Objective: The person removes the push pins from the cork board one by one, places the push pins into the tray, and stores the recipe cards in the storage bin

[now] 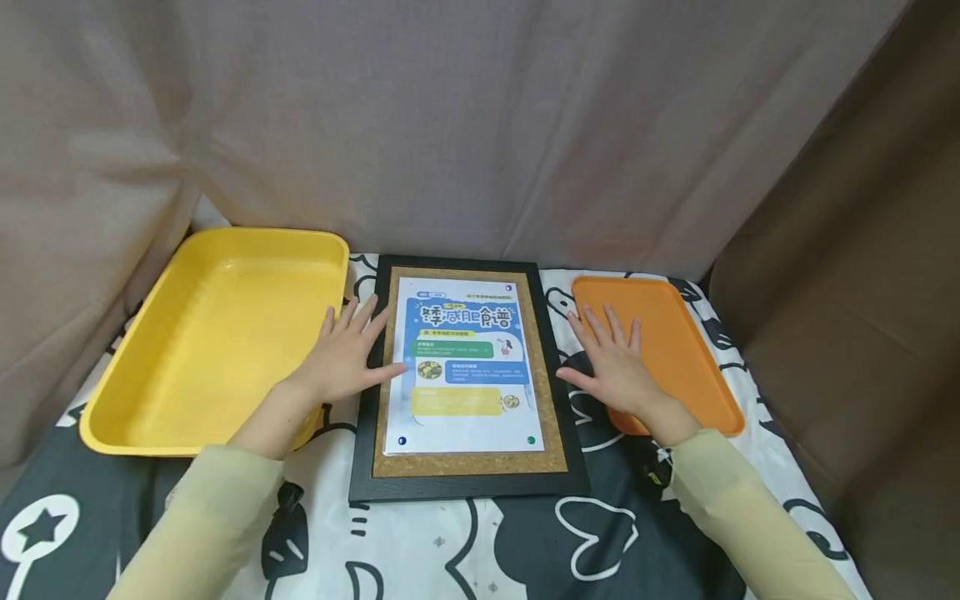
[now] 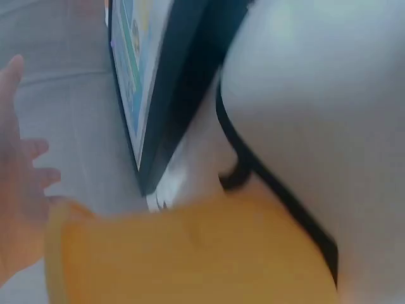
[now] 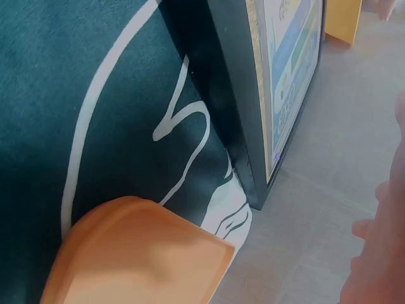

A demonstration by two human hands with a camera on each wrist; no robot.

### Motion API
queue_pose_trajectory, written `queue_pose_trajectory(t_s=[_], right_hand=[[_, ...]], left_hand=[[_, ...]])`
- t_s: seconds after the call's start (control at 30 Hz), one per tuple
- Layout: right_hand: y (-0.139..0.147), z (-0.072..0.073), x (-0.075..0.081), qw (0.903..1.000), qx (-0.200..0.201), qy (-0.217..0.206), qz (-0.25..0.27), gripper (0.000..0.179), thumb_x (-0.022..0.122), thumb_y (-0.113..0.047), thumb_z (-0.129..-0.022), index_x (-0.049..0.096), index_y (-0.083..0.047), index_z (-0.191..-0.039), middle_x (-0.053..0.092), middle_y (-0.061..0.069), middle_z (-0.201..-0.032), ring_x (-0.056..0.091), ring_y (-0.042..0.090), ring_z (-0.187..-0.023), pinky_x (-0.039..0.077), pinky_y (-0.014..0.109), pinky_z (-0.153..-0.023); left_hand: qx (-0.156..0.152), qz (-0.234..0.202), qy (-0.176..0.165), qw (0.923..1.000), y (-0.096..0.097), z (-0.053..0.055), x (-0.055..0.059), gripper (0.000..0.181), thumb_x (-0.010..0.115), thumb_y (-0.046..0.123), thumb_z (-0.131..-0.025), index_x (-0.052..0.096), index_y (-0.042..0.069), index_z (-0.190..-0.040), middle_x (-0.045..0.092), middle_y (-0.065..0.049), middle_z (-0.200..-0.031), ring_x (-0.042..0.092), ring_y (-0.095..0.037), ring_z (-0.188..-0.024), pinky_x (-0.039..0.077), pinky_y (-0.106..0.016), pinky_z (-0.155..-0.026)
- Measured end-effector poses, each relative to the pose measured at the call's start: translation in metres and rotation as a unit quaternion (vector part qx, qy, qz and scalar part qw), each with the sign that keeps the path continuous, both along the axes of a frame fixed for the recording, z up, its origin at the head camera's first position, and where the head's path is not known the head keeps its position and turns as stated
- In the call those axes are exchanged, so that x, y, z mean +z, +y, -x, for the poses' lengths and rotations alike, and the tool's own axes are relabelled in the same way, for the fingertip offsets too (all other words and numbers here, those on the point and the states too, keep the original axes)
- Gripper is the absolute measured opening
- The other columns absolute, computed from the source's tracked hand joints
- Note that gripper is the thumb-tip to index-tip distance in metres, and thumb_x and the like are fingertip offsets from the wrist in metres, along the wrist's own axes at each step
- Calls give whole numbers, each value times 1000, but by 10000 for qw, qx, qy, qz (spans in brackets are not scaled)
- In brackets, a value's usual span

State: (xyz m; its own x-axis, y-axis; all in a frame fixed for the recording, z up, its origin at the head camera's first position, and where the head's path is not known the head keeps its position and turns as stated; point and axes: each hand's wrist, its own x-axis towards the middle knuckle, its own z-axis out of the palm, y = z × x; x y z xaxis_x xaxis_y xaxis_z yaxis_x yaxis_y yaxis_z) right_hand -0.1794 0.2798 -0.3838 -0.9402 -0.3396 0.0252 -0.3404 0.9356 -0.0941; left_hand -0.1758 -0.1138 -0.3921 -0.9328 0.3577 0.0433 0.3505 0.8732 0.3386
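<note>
A black-framed cork board (image 1: 471,487) lies in the middle of the cloth, bearing a printed poster (image 1: 465,367) with pins showing at several corners. My left hand (image 1: 341,354) is spread with straight fingers beside the board's left edge, near the yellow tray (image 1: 217,333). On the other side, my right hand (image 1: 618,367) is spread in the same way, between the board and the orange tray (image 1: 690,358). Neither hand holds anything. In the left wrist view the left hand (image 2: 19,171) appears at the left edge; the right wrist view shows the right hand (image 3: 380,234) only partly.
A patterned black-and-white cloth (image 1: 420,550) covers the table. Behind it hangs a grey curtain (image 1: 450,125), and a brown curtain (image 1: 840,333) closes off the right side. The yellow tray has raised walls; the orange one looks shallower.
</note>
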Motion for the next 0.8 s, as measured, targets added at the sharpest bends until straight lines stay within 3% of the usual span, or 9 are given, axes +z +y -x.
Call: queue_pose_trajectory(t_s=[0.2, 0.3, 0.4, 0.53, 0.7, 0.8], right_hand=[[0, -1, 2, 10000, -20, -48, 19, 90, 57, -56, -84, 11, -17, -151, 9, 18, -157, -3, 44, -142, -14, 67, -107], [0, -2, 2, 10000, -34, -41, 17, 90, 58, -55, -84, 11, -17, -151, 9, 19, -156, -3, 44, -142, -14, 67, -107], [0, -2, 0, 9999, -68, -83, 47, 90, 59, -52, -84, 10, -17, -151, 10, 19, -156, -3, 44, -142, -13, 67, -107], [1, -3, -2, 9997, -103, -176, 101, 90, 61, -49, -84, 9, -18, -151, 10, 20, -156, -5, 43, -143, -13, 67, -107], [3, -3, -3, 9996, -102, -210, 156, 89, 60, -51, -85, 12, -16, -151, 9, 19, -156, -4, 43, -142, -14, 66, -107], [5, -2, -4, 9997, -103, -199, 130, 89, 57, -55, -85, 11, -16, -151, 8, 19, -157, -3, 44, -142, -13, 67, -107]], left_hand=[[460, -380, -172, 9981, 24, 8, -5, 88, 54, 57, -85, 24, 4, -147, 20, -22, -153, 19, -42, -141, 19, -56, -114], [655, -723, -460, 9942, 33, 10, -9, 86, 54, 56, -86, 24, 3, -147, 24, -22, -152, 25, -41, -138, 29, -56, -109], [787, -1179, -1009, 9848, 40, 12, -13, 83, 52, 53, -88, 22, 3, -147, 22, -22, -152, 25, -40, -138, 32, -56, -108], [751, -1688, -1642, 9690, 44, 13, -18, 81, 49, 47, -92, 16, -1, -148, 18, -25, -153, 21, -41, -140, 27, -54, -111], [831, -2019, -2057, 9539, 46, 14, -22, 81, 48, 44, -93, 10, -3, -148, 16, -26, -153, 18, -41, -141, 23, -54, -113], [1035, -2326, -2283, 9397, 47, 17, -23, 81, 45, 46, -94, 8, -1, -149, 14, -25, -154, 16, -42, -141, 21, -54, -113]])
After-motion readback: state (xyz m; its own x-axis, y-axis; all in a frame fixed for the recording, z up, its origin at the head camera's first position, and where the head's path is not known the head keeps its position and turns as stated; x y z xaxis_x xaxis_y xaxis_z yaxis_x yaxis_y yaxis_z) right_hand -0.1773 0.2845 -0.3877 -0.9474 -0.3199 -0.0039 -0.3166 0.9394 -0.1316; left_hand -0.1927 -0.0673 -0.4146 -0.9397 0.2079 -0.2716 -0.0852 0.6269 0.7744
